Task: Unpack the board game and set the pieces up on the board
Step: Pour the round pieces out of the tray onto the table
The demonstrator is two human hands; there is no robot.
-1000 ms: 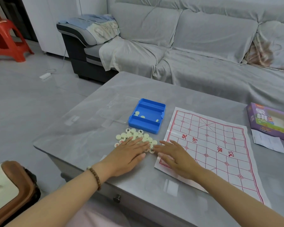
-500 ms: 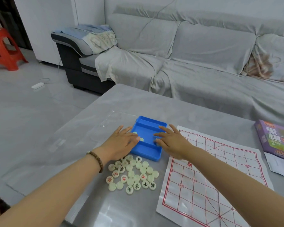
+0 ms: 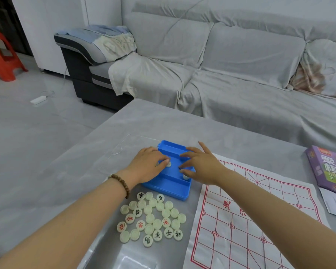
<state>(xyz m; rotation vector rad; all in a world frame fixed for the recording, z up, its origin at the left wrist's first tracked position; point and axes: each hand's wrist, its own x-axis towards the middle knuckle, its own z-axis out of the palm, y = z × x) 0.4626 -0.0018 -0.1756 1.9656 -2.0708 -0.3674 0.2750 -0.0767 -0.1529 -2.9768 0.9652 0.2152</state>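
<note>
Head camera: both hands reach into the blue tray (image 3: 170, 186). It sits on the desk (image 3: 66, 181) between the loose pile of pieces (image 3: 153, 218), nearer the person, and a clear lid (image 3: 124, 150) further off. The left hand (image 3: 146, 167) has its fingers bent down onto one pale piece (image 3: 168, 164) in the tray's middle channel. The right hand (image 3: 204, 167), index finger sticking out, has its thumb and bent fingers at a second piece (image 3: 185, 177). I cannot tell whether either piece is pinched or only touched. The paper board (image 3: 250, 220) lies just right of the tray with no piece on it, so the setting-up proper has not begun.

The likeliest trouble is a slip. The pieces look small, round and smooth, and one picked out of a narrow channel by the fingertips could pop free, roll across the glossy desk and drop off the near edge. The tray looks light, so a sideways tug might slide it into the pile and scatter it. The right forearm crosses the board's corner, and dragging it back could crease or shift the thin sheet.
</note>
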